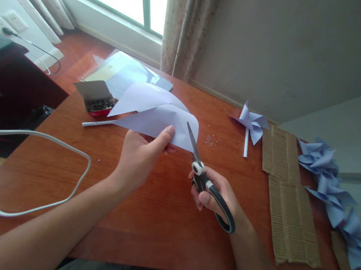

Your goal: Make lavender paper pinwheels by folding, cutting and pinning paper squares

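Note:
My left hand (143, 150) pinches a sheet of white paper (156, 119) between its thumb, on top, and the fingers underneath. The sheet is partly slit and spreads into flaps. In my right hand (216, 192) is a pair of scissors (198, 165) with black and white handles. Their blades reach up at the paper's right edge, one lying over the sheet and the other mostly hidden. A rolled paper stick (99, 123) pokes out from beneath the sheet's left side.
A red box of small metal pieces (98, 100) stands open at the left. Paper pinwheels lie at the right, one on a stick (249, 123) and several in a heap (330, 185), beside corrugated cardboard (290, 219). Tiny bits (213, 142) are scattered mid-table. A white cable (81, 176) loops at left.

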Demonstrator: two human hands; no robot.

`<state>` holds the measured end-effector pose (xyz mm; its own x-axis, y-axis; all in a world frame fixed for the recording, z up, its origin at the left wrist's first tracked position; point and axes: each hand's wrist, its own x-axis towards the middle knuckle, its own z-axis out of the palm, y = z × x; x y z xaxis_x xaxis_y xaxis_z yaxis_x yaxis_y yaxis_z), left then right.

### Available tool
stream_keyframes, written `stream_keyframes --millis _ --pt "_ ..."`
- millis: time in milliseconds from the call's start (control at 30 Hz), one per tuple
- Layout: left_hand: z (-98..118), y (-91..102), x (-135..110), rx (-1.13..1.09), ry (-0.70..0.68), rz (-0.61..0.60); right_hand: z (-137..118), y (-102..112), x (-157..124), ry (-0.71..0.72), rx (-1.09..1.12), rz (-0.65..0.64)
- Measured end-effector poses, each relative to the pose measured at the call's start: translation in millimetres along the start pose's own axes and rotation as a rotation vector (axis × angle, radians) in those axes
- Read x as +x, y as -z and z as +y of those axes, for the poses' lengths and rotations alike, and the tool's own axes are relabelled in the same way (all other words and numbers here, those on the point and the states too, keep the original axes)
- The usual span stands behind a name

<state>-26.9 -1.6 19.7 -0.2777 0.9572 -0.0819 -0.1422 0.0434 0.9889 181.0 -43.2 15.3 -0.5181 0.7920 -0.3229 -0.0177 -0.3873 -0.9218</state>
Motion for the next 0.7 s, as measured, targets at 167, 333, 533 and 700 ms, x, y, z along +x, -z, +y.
stream_keyframes --millis 167,333,533,700 --pt "-0.4 -0.8 -0.1 -0.029 -0.008 0.008 0.1 -0.6 -0.4 -0.018 -0.003 0.02" --pt "-0.4 -1.0 -0.4 -0.023 -0.01 0.009 -0.9 -0.5 -0.8 -0.033 -0.012 0.046" --pt "0.3 -0.8 -1.2 -0.022 -0.016 0.018 -0.6 0.2 -1.7 -0.032 -0.016 0.054" --pt "0.9 -1.4 -1.1 -0.018 -0.024 0.023 -0.7 0.0 -2.0 -0.025 -0.048 0.08"
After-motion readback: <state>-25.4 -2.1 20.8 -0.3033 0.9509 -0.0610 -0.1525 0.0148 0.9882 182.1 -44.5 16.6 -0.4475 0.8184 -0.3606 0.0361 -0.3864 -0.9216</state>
